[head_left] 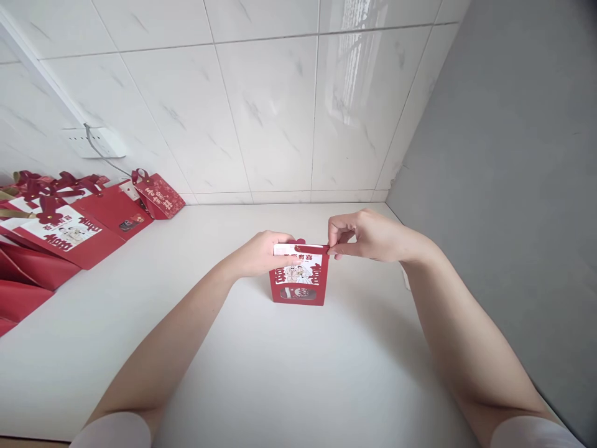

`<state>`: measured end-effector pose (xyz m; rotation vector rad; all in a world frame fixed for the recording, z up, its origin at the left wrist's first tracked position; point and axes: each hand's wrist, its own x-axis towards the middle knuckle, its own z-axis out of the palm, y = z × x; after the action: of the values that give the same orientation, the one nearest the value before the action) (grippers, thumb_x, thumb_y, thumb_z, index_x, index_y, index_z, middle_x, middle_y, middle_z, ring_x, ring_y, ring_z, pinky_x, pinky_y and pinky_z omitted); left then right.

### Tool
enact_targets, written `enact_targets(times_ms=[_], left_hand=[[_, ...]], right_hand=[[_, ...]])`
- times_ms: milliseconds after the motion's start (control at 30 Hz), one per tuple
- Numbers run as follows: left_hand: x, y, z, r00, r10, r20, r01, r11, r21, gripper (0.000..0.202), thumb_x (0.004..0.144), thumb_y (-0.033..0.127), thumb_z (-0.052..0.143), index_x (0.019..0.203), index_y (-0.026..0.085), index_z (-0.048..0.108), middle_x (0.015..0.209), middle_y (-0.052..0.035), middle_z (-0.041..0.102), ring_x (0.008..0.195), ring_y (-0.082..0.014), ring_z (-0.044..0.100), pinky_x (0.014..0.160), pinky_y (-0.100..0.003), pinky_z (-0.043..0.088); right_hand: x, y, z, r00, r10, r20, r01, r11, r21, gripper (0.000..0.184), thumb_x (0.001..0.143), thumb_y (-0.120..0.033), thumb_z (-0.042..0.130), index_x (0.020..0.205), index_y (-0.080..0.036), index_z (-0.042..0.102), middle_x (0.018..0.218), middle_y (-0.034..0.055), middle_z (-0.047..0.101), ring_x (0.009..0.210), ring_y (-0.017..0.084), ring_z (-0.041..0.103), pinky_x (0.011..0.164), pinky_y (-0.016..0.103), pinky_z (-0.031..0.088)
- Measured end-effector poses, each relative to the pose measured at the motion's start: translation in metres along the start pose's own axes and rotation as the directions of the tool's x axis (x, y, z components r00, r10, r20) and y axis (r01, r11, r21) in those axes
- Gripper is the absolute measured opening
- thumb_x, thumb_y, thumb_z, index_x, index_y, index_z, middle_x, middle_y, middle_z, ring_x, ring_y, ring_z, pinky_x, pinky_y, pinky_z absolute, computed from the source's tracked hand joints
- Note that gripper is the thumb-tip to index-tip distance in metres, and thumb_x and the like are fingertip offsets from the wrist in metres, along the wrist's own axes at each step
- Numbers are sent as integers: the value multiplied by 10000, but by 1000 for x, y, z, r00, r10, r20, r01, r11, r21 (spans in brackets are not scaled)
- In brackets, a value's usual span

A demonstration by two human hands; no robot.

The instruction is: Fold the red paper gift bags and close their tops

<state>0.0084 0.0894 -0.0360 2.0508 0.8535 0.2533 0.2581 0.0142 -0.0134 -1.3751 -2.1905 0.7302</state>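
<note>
White surface against glossy marbled wall tiles; red box upright on it near the middle, left hand and right hand both on its top.
Box front: white printed panel, top line ending in 有喜, start partly behind left thumb; large red 喜-like characters either side of cartoon couple; rounded window below, red-and-white contents not identifiable. Flat faces, smooth card-like finish. Left hand gripping upper left edge, thumb in front. Right hand closed in a pinch at top right corner, beside end of dark red strip. At left, red bags with similar print and ribbon bows; smaller patterned bag near wall, pale lettering not surely legible. Above, white socket with grey cable.
</note>
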Motion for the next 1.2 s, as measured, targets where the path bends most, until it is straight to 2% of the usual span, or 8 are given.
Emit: enact_targets(times_ms=[167,267,433,533,700,800,967,1200], left_hand=[[-1,1,6,974,142,-176,-143,990,7,292,804,386,711,1039,217,674,1042,-27,704,936,-187,678,706,-232,546],[0,-2,12,965,171,-198,-182,983,-35,273,868,447,633,950,192,684,949,-32,705,869,-168,673,669,-215,526],[3,-7,13,981,158,-112,-171,978,-121,362,919,509,537,963,171,660,877,-48,694,765,-168,659,616,-235,488],[3,-7,6,991,134,-20,-135,972,-192,371,931,502,518,1022,165,645,914,-65,695,786,-180,657,635,-248,486],[0,-4,-5,986,136,96,-115,974,-195,342,961,448,492,1135,190,634,1030,-63,680,894,-176,639,724,-246,482],[-1,-4,-5,986,136,99,-115,975,-191,338,961,434,499,1147,194,649,1025,-61,682,897,-174,632,732,-248,471],[0,-5,0,997,72,10,-70,991,-115,412,934,527,504,829,151,634,761,-26,626,686,-136,563,598,-246,391],[0,-1,-3,990,85,108,-72,989,-126,363,940,493,504,916,161,648,880,-48,675,781,-162,613,661,-262,435]], right_hand=[[0,-2,2,997,31,72,-34,999,31,264,831,-305,656,1079,-260,578,986,13,752,910,194,691,688,274,478],[3,-3,5,994,33,105,-30,999,-35,172,870,-335,607,1006,-239,650,970,29,743,860,186,670,636,269,453],[5,-3,6,993,24,115,-15,997,-78,193,915,-350,532,935,-227,679,856,19,718,641,142,552,539,267,369],[5,-4,5,991,53,125,-45,997,-68,177,908,-333,535,917,-218,670,838,24,705,624,139,522,530,266,348],[3,-5,3,987,83,136,-75,995,-61,152,894,-326,545,910,-225,657,851,27,698,633,142,511,531,266,341],[3,-4,3,986,88,145,-80,995,-62,151,895,-333,542,915,-230,652,859,26,696,639,145,510,533,267,341],[4,-4,3,985,93,145,-84,994,-72,154,902,-343,531,910,-232,638,849,18,687,627,139,496,520,265,335],[2,-4,3,987,80,138,-72,996,-61,151,896,-343,536,902,-225,629,848,26,685,621,139,495,513,267,328]])
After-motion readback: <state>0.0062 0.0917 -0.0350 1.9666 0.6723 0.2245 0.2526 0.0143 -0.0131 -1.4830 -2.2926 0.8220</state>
